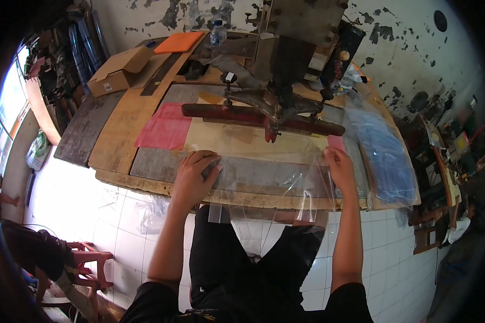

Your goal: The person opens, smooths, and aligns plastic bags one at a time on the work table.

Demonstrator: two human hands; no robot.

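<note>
A clear plastic sheet (277, 185) stretches between my hands and hangs over the front edge of the worktable above my lap. At its left side, my left hand (195, 175) has curled fingers and thumb closed on the sheet's edge. My right hand (339, 166) pinches the right edge, close to a small pink piece (335, 142). Just beyond the sheet, a press machine (273, 102) holds a long dark red bar (226, 114) over a pale yellow sheet (231, 135). A pink-red sheet (164, 127) lies to the left of the bar.
A stack of clear bluish plastic sheets (385, 156) lies on the table's right side. At the back left are an open cardboard box (121, 71), an orange folder-like item (179, 42) and a water bottle (218, 34). A red stool (94, 261) stands at lower left, beside another person.
</note>
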